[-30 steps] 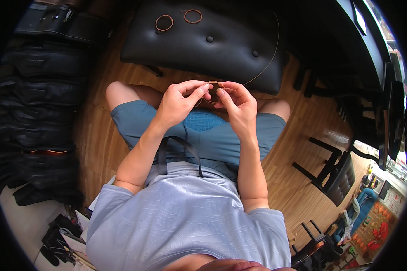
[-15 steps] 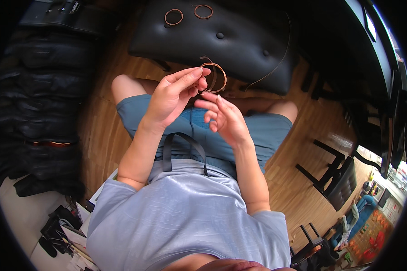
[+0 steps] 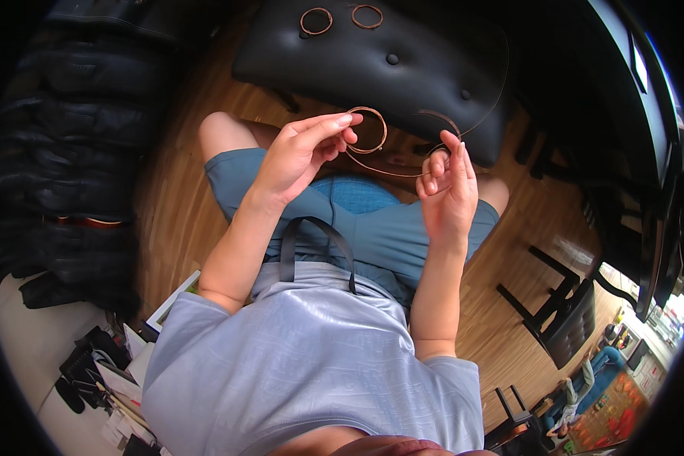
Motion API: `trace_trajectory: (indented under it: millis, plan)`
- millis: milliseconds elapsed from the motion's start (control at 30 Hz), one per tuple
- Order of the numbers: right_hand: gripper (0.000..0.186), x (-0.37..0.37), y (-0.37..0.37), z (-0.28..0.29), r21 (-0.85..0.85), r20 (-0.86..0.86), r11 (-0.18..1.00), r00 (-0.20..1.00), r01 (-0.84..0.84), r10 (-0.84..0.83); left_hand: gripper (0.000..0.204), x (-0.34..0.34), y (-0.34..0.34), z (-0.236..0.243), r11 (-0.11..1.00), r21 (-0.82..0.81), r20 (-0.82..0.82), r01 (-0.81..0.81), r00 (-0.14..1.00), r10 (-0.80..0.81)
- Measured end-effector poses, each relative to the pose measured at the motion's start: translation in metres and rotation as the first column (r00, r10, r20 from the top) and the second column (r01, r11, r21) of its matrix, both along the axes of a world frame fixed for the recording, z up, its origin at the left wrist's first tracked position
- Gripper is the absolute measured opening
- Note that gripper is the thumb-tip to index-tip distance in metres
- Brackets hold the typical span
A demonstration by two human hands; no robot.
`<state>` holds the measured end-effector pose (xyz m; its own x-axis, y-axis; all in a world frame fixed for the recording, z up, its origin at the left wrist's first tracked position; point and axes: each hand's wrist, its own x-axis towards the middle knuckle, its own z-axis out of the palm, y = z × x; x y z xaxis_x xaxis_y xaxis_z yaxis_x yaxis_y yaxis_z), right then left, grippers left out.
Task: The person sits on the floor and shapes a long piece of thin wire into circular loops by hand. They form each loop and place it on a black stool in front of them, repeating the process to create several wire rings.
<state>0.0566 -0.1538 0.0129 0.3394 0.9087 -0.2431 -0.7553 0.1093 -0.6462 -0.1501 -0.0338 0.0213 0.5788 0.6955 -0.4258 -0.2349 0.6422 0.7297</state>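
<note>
My left hand (image 3: 300, 159) pinches a small round coil of copper-coloured wire (image 3: 385, 131) between thumb and fingertips, above my lap. One strand (image 3: 387, 172) leaves the coil and runs across to my right hand (image 3: 450, 194). That hand is raised on the right with its fingers closed on the strand, partly hiding it. Beyond the fingers the wire's loose end (image 3: 447, 120) curves up and back to the left.
A black tufted bench (image 3: 425, 72) stands in front of me. On it lie two more copper-coloured coils (image 3: 301, 21) and a thin strand (image 3: 495, 102) along its right side. A black chair (image 3: 574, 327) lies to the right; black padded furniture (image 3: 83, 144) stands left.
My right hand has moved right, away from the coil, drawing a length of strand out between the hands. The left hand still holds the coil. The view has shifted slightly.
</note>
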Motion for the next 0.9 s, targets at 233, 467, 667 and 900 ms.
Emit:
trace_trajectory:
  millis: [233, 467, 667, 900]
  plan:
    - [0.033, 0.005, -0.001, -0.008, -0.117, 0.13, 0.989, 0.988, 0.095, -0.079, 0.028, 0.002, 0.003, 0.001, 0.994, -0.101, 0.041, 0.032, 0.999, -0.028]
    - [0.033, 0.007, -0.002, -0.005, -0.226, 0.222, 0.97, 0.974, 0.085, -0.034, 0.028, 0.004, 0.004, -0.003, 0.994, -0.094, 0.002, 0.05, 0.999, -0.05]
    - [0.031, -0.002, -0.003, -0.007, -0.338, 0.338, 0.933, 0.908, -0.127, 0.246, 0.028, 0.01, 0.001, -0.002, 0.989, 0.005, -0.014, 0.148, 0.989, -0.148]
    - [0.034, -0.009, -0.003, -0.011, -0.233, 0.401, 0.92, 0.83, -0.316, 0.387, 0.028, 0.018, -0.003, -0.006, 0.976, 0.024, -0.078, 0.218, 0.973, -0.216]
